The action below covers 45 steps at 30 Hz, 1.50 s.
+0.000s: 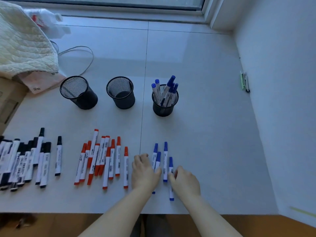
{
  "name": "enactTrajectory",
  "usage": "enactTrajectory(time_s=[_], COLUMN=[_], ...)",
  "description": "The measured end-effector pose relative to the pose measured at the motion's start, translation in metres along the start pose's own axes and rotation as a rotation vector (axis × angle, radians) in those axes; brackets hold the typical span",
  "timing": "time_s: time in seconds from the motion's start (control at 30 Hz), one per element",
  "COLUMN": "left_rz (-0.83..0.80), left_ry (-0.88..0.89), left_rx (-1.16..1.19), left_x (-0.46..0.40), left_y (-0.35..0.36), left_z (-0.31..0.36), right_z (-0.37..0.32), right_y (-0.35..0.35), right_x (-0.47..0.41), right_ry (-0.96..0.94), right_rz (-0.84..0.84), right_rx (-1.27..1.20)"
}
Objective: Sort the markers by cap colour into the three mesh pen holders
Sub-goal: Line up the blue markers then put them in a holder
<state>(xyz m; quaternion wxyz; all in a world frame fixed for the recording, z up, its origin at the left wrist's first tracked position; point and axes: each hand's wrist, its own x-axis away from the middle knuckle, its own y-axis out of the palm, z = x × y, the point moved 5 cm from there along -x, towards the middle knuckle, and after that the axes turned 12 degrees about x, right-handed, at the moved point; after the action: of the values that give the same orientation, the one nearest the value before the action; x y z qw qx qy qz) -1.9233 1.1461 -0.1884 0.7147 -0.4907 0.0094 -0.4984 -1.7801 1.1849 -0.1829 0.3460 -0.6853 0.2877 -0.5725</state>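
Note:
Three black mesh pen holders stand in a row: the left holder (78, 93) and the middle holder (121, 92) hold nothing, the right holder (165, 101) holds several blue-capped markers (168, 90). On the white surface lie several black-capped markers (25, 161), several red-capped markers (102, 159) and several blue-capped markers (165, 158). My left hand (144, 171) rests over two of the lying blue markers, fingers curled on them. My right hand (185, 181) pinches another blue marker (171, 185) at its middle.
A cream quilted cloth (22, 41) and a cardboard box (8, 103) sit at the far left, with a grey cable (85, 55) behind the holders. A white wall (282, 100) bounds the right side. The surface's front edge runs just below my wrists.

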Motion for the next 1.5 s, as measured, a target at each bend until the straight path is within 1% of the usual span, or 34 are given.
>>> enactTrajectory(time_s=[0.1, 0.33, 0.5, 0.6, 0.7, 0.77, 0.87, 1.0, 1.1, 1.17, 1.23, 1.3, 1.43, 1.5], left_rz=[0.017, 0.037, 0.031, 0.002, -0.056, -0.069, -0.053, -0.067, -0.083, -0.084, -0.044, 0.031, 0.134, 0.153], left_ry=[0.004, 0.056, 0.101, 0.104, 0.118, 0.090, 0.006, -0.092, -0.171, -0.217, -0.206, -0.166, -0.123, -0.033], left_rx=[0.001, -0.057, -0.127, -0.174, -0.284, -0.312, -0.239, -0.115, -0.033, 0.104, 0.243, 0.370, 0.838, 1.023], left_x=[-0.002, -0.005, -0.009, -0.016, -0.024, -0.029, -0.036, -0.043, -0.045, -0.048, -0.055, -0.063, -0.077, -0.086], left_y=[-0.001, 0.002, 0.002, 0.000, 0.002, 0.003, 0.000, -0.007, -0.015, -0.021, -0.033, -0.050, -0.085, -0.101], left_z=[-0.002, -0.003, -0.003, -0.002, 0.001, 0.002, 0.005, 0.005, 0.007, 0.014, 0.027, 0.044, 0.083, 0.104], right_z=[-0.003, -0.019, -0.035, -0.035, -0.034, -0.034, -0.032, -0.023, -0.019, -0.017, -0.016, -0.018, -0.024, -0.030], right_y=[0.000, -0.008, -0.007, -0.010, -0.011, -0.012, -0.012, -0.017, -0.028, -0.046, -0.076, -0.115, -0.193, -0.219], right_x=[-0.006, -0.023, -0.034, -0.041, -0.047, -0.050, -0.054, -0.059, -0.062, -0.066, -0.073, -0.081, -0.095, -0.100], right_ry=[0.011, 0.054, 0.029, 0.021, 0.001, -0.005, -0.005, 0.025, 0.067, 0.100, 0.102, 0.090, 0.007, -0.040], right_rz=[0.012, 0.066, 0.042, 0.065, 0.075, 0.078, 0.075, 0.017, -0.040, -0.031, 0.038, 0.141, 0.409, 0.510], right_rx=[0.014, -0.096, -0.041, 0.007, 0.057, 0.061, 0.017, -0.180, -0.424, -0.601, -0.727, -0.840, -0.988, -1.073])
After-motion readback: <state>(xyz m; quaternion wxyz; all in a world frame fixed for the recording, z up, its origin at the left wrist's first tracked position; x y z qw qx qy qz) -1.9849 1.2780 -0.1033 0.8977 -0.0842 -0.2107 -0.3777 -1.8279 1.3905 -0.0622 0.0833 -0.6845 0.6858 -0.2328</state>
